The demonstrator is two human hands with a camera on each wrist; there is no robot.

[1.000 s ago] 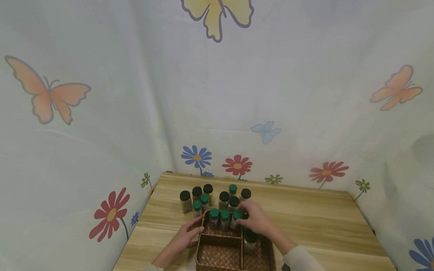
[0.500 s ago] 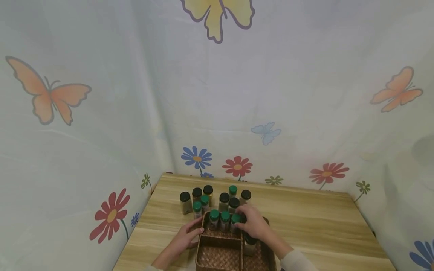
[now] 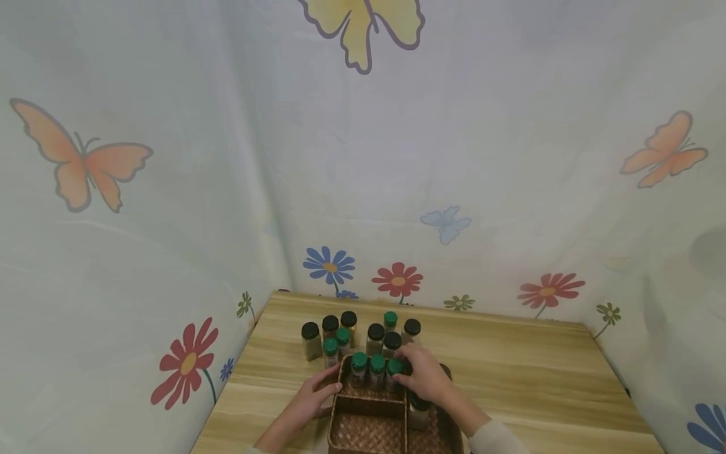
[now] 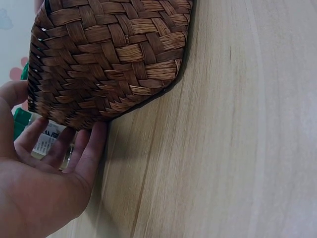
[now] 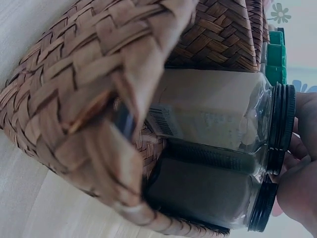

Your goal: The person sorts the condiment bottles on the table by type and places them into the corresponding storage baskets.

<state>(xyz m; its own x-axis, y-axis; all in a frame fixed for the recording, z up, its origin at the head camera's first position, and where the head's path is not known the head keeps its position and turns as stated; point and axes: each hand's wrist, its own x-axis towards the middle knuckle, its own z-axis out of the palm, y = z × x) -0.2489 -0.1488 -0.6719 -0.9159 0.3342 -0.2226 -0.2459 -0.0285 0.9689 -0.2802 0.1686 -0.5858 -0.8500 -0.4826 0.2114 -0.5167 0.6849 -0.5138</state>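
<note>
A brown woven basket [image 3: 368,434] with compartments stands at the near edge of the table. My left hand [image 3: 306,400] grips its left back corner, thumb at the rim and fingers against the outer wall [image 4: 109,64]. Three green-capped spice jars [image 3: 377,373] stand in a row in the back compartment. My right hand [image 3: 426,377] pinches the rightmost green-capped jar [image 3: 394,367] by its cap. In the right compartment, two black-lidded jars [image 5: 213,109] stand side by side in the right wrist view, below that hand; the hand hides part of them from the head view.
Behind the basket, several black-lidded jars [image 3: 311,341] and green-capped jars [image 3: 331,352] stand on the wooden table [image 3: 510,372]. A cloth [image 3: 363,151] printed with butterflies and flowers hangs around the back and sides.
My right hand has shifted slightly left with the rightmost green-capped jar, bringing it nearer its neighbour. My left hand stays on the basket.
</note>
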